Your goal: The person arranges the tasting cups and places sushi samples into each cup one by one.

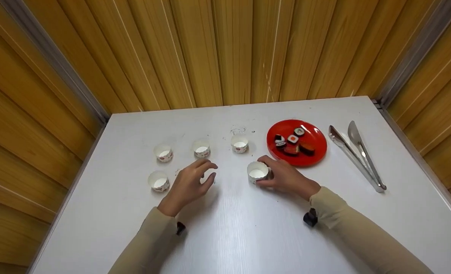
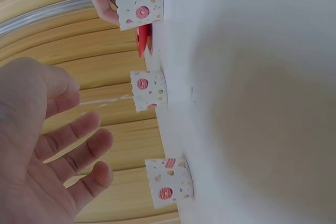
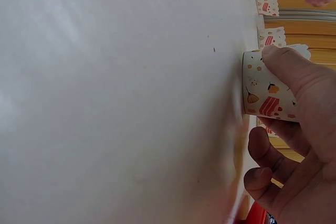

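My right hand (image 1: 286, 177) grips a small white paper baking cup (image 1: 257, 172) with thumb and fingers around its sides. In the right wrist view this cup (image 3: 268, 87) shows a cake-slice print and stands upright at the table surface. My left hand (image 1: 189, 182) hovers over the table with its fingers loosely bent and nothing between them. Near its fingertips stands another baking cup (image 1: 201, 149). Beyond the hands is a third baking cup (image 1: 239, 144), to the right of it. Relaxed, parted fingers of the left hand (image 2: 47, 145) show in the left wrist view.
Two more baking cups stand at the left, one farther back (image 1: 163, 153) and one nearer (image 1: 159, 182). A red plate (image 1: 297, 161) with several sushi pieces (image 1: 293, 139) lies behind my right hand. Metal tongs (image 1: 358, 160) lie spread at the right. Wood-look panels (image 1: 233, 53) border the white table (image 1: 229, 236).
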The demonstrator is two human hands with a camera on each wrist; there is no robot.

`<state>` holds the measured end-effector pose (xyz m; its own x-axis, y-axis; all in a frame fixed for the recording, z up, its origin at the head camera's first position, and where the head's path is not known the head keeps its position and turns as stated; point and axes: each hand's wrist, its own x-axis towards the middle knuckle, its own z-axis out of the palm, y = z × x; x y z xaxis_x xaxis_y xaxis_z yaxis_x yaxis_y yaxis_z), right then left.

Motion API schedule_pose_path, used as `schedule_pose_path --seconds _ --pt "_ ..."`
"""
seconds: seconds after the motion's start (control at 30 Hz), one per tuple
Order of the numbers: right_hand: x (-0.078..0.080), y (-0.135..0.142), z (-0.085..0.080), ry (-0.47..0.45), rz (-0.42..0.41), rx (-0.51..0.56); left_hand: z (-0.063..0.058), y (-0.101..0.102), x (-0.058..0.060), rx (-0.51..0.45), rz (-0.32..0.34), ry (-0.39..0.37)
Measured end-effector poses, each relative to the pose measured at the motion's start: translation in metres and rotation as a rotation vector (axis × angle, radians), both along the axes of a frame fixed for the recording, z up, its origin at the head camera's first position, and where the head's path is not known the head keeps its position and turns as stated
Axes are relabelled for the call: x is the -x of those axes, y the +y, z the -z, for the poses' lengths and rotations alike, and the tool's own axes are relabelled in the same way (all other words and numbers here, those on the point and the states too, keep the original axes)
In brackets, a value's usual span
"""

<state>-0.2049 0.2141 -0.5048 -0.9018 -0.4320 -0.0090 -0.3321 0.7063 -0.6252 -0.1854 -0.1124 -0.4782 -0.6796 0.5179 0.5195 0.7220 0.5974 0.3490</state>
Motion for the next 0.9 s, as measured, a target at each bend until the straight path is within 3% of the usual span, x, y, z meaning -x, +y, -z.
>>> schedule_pose_path --seconds 0.3,0.9 --pt "0.0 0.0 0.0 -0.006 0.004 0.0 -0.001 0.02 0.002 0.027 0.033 0.023" --pt "0.0 0.001 0.002 0.039 -0.024 0.039 -0.004 0.06 0.006 0.111 0.104 -0.015"
